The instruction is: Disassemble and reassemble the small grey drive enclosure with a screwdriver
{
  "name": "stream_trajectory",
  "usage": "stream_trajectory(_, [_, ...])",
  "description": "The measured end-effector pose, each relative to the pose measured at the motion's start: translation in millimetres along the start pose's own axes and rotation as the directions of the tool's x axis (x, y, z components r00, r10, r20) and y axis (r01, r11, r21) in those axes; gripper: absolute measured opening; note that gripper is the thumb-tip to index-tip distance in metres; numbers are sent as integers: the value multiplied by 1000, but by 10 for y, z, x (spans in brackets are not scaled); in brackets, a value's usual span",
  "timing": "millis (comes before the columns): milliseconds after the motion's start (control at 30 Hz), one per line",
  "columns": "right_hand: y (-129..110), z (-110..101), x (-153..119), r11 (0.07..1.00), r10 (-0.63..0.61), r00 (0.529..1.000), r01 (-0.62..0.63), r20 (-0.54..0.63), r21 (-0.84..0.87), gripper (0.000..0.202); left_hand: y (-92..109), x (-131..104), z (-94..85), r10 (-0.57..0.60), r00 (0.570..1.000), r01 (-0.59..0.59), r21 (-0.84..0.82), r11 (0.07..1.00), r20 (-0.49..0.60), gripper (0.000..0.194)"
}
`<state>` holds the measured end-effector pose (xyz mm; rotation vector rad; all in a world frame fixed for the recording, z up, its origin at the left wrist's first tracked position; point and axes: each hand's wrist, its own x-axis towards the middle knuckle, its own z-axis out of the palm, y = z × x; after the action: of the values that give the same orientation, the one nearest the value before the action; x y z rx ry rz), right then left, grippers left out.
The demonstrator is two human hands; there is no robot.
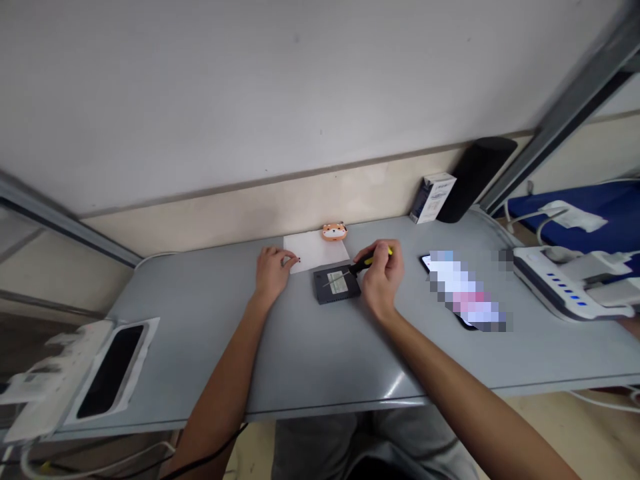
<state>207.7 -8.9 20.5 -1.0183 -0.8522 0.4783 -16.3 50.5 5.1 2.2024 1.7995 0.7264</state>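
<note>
A dark rectangular box (325, 289) with a pale label lies on the grey table (320, 360) between my hands. My right hand (384, 275) is wrapped round a black and yellow screwdriver (367, 261), whose thin shaft slants leftward over the label. My left hand (274, 268) has thumb and finger pinched at the left edge of a white sheet of paper (311, 252), by a tiny dark object (299, 259) too small to name. An orange case with an animal face (335, 232) sits at the back of the sheet.
To the right lie a phone (463, 290) with its screen lit and a white power strip (570, 283). A small carton (433, 198) and a black cylinder (475, 177) stand at the back right. At left are a dark phone (111, 370) and another power strip (63, 380).
</note>
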Motion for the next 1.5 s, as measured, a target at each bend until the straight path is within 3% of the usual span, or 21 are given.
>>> stream_trajectory(167, [21, -13, -2, 999, -23, 1000, 24, 14, -34, 41, -59, -53, 11, -19, 1000, 19, 20, 1000, 7, 17])
stream_trajectory(333, [-49, -149, 140, 964, -238, 971, 233, -24, -129, 39, -82, -168, -316, 49, 996, -40, -127, 991, 72, 35])
stream_trajectory(400, [-53, -228, 220, 921, -347, 938, 339, -11, -192, 36, -25, -259, -440, 129, 961, -69, -238, 969, 246, 51])
stream_trajectory(467, [-22, -290, 288, 881, -400, 916, 389, 14, -271, 32, 83, -359, -469, 219, 876, -87, -305, 948, 430, 62])
stream_trajectory(567, [61, -322, 334, 881, -310, 945, 326, 103, -343, 24, 291, -484, -324, 303, 822, -168, -304, 938, 482, 79])
stream_trajectory(600, [85, -317, 331, 893, -259, 956, 292, 140, -341, 22, 354, -511, -251, 310, 825, -195, -277, 941, 472, 81])
stream_trajectory(700, [113, -282, 296, 927, -171, 964, 227, 205, -298, 22, 479, -547, -80, 330, 855, -281, -177, 943, 399, 62])
stream_trajectory(833, [50, -250, 279, 938, -176, 970, 216, 166, -270, 27, 523, -543, -93, 374, 856, -349, -134, 927, 357, 48])
stream_trajectory(1033, [-57, -239, 338, 967, -150, 986, 161, 70, -199, 39, 556, -541, -213, 217, 916, -127, -270, 954, 338, 45])
stream_trajectory(1267, [-79, -225, 303, 970, -123, 988, 139, 90, -202, 42, 486, -498, -60, 115, 933, 27, -384, 923, 341, 50])
stream_trajectory(1500, [-60, -234, 320, 965, -54, 979, 101, 196, -241, 36, 493, -536, -58, 231, 916, -101, -370, 923, 328, 31])
